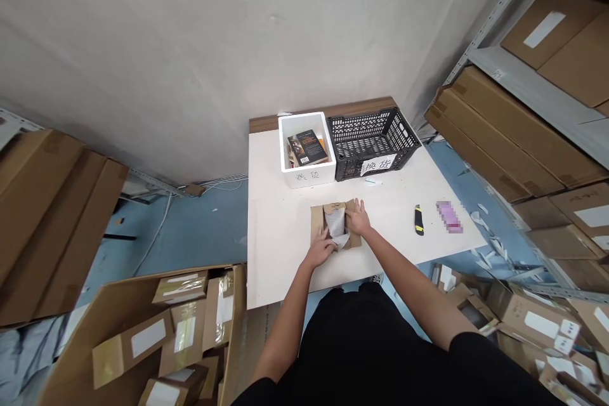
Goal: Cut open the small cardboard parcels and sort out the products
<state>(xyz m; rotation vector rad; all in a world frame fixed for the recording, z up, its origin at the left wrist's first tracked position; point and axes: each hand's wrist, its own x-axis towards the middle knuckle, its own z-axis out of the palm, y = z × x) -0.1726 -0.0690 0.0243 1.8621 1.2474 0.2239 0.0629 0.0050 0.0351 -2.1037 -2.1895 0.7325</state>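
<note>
A small cardboard box (316, 219) lies open on the white table (273, 235), its flaps folded outward. Pale grey wrapped contents (335, 223) show inside; what they cover is hidden. My left hand (321, 247) grips the box at its near left side, fingertips over the edge by the wrapping. On the right side, my right hand (358, 218) holds the flap, with its fingers pointing away from me. A black and yellow utility knife (419, 220) lies on the table to the right, apart from both hands.
Behind the box stand a white foam bin (310, 176) with books (308, 147) and a black plastic crate (347, 169). A pen (373, 182) and a blurred pink item (449, 216) lie on the table. A large carton (111, 288) of parcels, shelving (533, 85) and more boxes (528, 317) surround it.
</note>
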